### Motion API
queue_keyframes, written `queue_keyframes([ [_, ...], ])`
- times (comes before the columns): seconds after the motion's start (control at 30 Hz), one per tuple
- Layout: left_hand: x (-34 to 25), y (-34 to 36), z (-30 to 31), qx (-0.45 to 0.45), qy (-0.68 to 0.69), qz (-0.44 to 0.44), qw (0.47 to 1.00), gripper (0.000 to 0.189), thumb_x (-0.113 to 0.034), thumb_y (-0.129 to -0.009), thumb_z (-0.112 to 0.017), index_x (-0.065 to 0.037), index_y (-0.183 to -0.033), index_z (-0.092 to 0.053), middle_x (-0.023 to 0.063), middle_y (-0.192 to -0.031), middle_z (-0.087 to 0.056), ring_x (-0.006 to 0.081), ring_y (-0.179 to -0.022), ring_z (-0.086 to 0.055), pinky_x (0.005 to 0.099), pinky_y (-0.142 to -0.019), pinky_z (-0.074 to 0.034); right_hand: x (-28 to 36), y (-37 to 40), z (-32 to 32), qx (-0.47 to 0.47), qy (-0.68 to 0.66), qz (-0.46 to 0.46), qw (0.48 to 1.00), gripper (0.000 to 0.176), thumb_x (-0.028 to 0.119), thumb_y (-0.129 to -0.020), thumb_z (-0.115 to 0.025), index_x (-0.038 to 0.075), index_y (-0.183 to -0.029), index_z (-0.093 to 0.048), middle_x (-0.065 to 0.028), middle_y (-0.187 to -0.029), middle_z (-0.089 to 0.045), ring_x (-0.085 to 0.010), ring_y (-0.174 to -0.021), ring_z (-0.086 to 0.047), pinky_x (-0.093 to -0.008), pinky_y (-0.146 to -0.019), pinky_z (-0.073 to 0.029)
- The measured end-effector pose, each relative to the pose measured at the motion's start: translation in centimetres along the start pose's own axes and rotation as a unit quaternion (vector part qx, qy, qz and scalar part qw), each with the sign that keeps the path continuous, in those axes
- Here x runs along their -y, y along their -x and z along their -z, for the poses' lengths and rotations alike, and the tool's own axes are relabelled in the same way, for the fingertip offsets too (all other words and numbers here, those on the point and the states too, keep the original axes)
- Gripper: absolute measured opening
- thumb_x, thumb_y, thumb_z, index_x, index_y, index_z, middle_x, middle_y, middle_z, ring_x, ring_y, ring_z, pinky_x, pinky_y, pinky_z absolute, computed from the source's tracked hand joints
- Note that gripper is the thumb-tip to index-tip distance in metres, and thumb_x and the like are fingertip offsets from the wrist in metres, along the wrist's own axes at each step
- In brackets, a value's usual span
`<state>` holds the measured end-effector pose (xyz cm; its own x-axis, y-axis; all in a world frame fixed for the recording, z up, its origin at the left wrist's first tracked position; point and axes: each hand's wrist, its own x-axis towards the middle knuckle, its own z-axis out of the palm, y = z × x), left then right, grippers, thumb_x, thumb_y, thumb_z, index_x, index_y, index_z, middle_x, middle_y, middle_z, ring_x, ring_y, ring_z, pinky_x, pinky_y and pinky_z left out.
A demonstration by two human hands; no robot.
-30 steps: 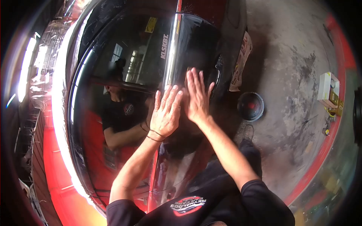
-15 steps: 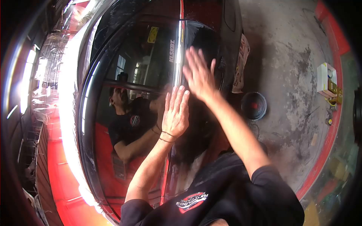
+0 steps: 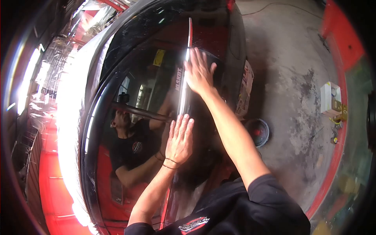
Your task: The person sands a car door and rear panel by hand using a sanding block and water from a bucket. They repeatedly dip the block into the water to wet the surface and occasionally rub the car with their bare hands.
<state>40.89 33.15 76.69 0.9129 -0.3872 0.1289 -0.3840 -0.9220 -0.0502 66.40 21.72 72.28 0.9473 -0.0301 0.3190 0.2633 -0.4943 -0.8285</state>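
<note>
A dark, glossy car side (image 3: 211,141) fills the middle, with a window (image 3: 149,92) on its left part and a shiny trim strip (image 3: 184,92) along the window's edge. My left hand (image 3: 179,140) lies flat at the lower end of the bright strip, fingers stretched out and holding nothing. Farther up, my right hand (image 3: 199,72) is at the strip beside pale lettering (image 3: 178,79) on the glass. Its fingers are spread, slightly blurred, and empty. The window mirrors a person in a dark shirt.
A round bucket (image 3: 258,132) stands on the grey floor (image 3: 291,90) right of the car. White and yellow boxes (image 3: 331,98) sit by the red floor edge. Printed paper (image 3: 245,90) hangs along the car's right side. Wrinkled plastic sheeting (image 3: 70,94) is at the left.
My right hand has moved left onto the strip from the dark panel beside it. My left hand has shifted slightly down along the strip. The camera view has shifted, with the bucket lower in the frame.
</note>
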Motion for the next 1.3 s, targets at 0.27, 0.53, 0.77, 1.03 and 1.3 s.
queue_keyframes([
  [0.27, -0.2, -0.2, 0.2, 0.016, -0.022, 0.016, 0.999, 0.065, -0.010, -0.106, -0.057, -0.005, -0.169, -0.042, 0.0191, -0.176, -0.039, 0.0386, -0.166, -0.032, 0.0565, -0.136, -0.024, -7.9, 4.7, 1.7, 0.008, -0.040, -0.258, 0.965, 0.067, 0.051, -0.117, -0.035, 0.011, -0.171, -0.040, -0.0112, -0.182, -0.032, -0.0354, -0.167, -0.029, -0.0784, -0.126, -0.024],
  [0.53, 0.1, -0.6, 0.1, 0.004, 0.000, 0.006, 1.000, 0.064, -0.007, -0.105, -0.055, -0.006, -0.168, -0.044, 0.0196, -0.175, -0.041, 0.0388, -0.165, -0.035, 0.0553, -0.135, -0.026, -2.3, 0.4, -0.7, -0.014, 0.016, 0.041, 0.999, 0.066, 0.052, -0.118, -0.031, 0.019, -0.175, -0.034, -0.0056, -0.184, -0.027, -0.0343, -0.170, -0.022, -0.0816, -0.127, -0.014],
  [0.77, 1.2, 0.7, 1.0, -0.061, 0.063, 0.025, 0.996, 0.064, -0.005, -0.096, -0.055, -0.003, -0.160, -0.053, 0.0194, -0.167, -0.052, 0.0374, -0.160, -0.044, 0.0537, -0.134, -0.033, -0.5, 4.1, -1.5, 0.016, -0.066, -0.015, 0.998, 0.071, 0.054, -0.118, -0.032, 0.009, -0.173, -0.033, -0.0154, -0.184, -0.024, -0.0444, -0.169, -0.019, -0.0832, -0.125, -0.017],
  [1.03, 2.2, 1.8, -0.4, -0.150, 0.021, 0.015, 0.988, 0.060, -0.014, -0.098, -0.061, -0.005, -0.157, -0.057, 0.0181, -0.160, -0.059, 0.0371, -0.152, -0.054, 0.0502, -0.130, -0.042, -3.8, 4.0, -2.3, 0.080, -0.045, 0.057, 0.994, 0.088, 0.068, -0.115, -0.021, 0.012, -0.180, -0.004, -0.0133, -0.188, 0.000, -0.0434, -0.172, 0.004, -0.0805, -0.127, -0.002],
  [1.3, 2.0, 1.9, -1.6, -0.226, 0.067, 0.007, 0.972, 0.050, -0.011, -0.091, -0.072, -0.008, -0.141, -0.069, 0.0151, -0.148, -0.067, 0.0356, -0.142, -0.063, 0.0527, -0.125, -0.046, -0.4, 18.4, -2.5, 0.100, -0.057, 0.053, 0.992, 0.083, 0.061, -0.117, -0.030, 0.010, -0.179, -0.009, -0.0175, -0.187, -0.004, -0.0463, -0.171, 0.001, -0.0792, -0.128, -0.005],
])
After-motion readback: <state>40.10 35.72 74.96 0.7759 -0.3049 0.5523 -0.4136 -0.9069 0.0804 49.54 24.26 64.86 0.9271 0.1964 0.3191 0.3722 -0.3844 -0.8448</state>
